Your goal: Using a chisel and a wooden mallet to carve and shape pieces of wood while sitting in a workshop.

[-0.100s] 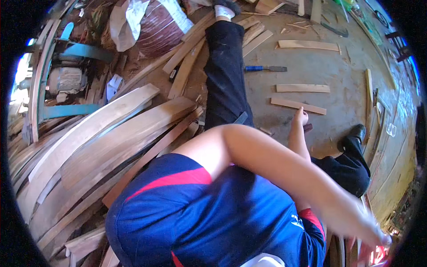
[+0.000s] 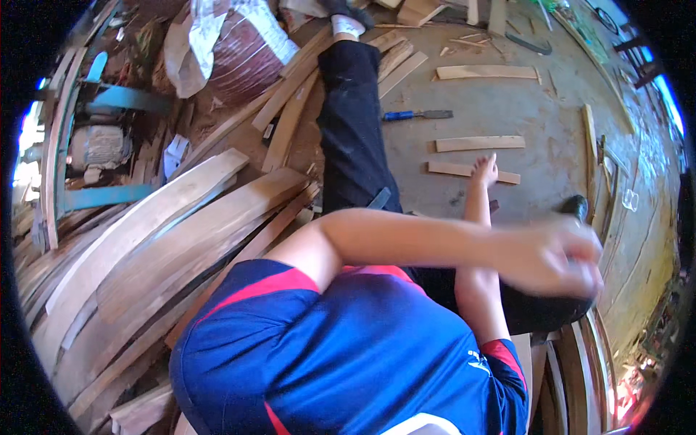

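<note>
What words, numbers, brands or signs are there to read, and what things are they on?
No text can be read here.
Blue shirt: a small white mark on the chest, too small to read.
Wooden strip at the right hand: no writing shows.
Blue-handled chisel: no lettering clear enough to read.

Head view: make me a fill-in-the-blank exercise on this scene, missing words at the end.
1. The chisel has a handle coloured ____.
2. The blurred left hand shows on the picture's ____ side.
3. In the picture, the right hand overlaps a strip made of ____.
4. The trousers are coloured ____.

Missing words: blue; right; wood; black.
</note>
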The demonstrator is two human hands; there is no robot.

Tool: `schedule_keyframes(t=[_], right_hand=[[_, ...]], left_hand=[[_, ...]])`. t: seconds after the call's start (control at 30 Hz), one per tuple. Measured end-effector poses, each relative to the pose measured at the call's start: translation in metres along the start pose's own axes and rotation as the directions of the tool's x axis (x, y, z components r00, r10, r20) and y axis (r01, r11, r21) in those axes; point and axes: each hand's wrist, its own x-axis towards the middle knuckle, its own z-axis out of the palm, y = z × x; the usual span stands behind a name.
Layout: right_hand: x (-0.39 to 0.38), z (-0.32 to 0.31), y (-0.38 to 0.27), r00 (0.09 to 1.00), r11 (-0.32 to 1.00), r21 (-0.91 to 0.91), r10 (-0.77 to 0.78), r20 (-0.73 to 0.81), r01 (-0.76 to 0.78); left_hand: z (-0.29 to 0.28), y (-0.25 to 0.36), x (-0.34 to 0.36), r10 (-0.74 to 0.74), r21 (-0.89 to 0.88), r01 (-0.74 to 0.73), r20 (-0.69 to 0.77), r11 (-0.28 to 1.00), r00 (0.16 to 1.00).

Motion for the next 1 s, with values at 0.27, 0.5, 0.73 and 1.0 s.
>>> schedule_keyframes(t=[0.27, 0.5, 0.73, 1.0], right_hand=[[-0.17, 0.094, -0.2, 0.232, 0.896, 0.191, -0.103, 0.967, -0.4], [-0.182, 0.117, -0.162, -0.044, 0.27, 0.259, -0.609, 0.792, 0.927], [-0.116, 0.048, -0.029, 0.695, 0.694, -0.436, -0.13, 0.707, 0.573], [-0.09, 0.066, -0.084, 0.764, 0.879, -0.17, -0.275, 0.584, 0.446]], left_hand=[[-0.217, -0.15, -0.122, -0.711, -0.693, 0.197, -0.614, 0.694, 0.342], [-0.232, -0.158, -0.164, -0.655, -0.835, -0.132, -0.508, 0.535, 0.559], [-0.199, -0.103, -0.125, -0.718, -0.825, 0.042, -0.464, 0.563, 0.519], [-0.197, 0.047, -0.097, -0.452, 0.119, 0.696, -0.68, 0.708, 0.577]])
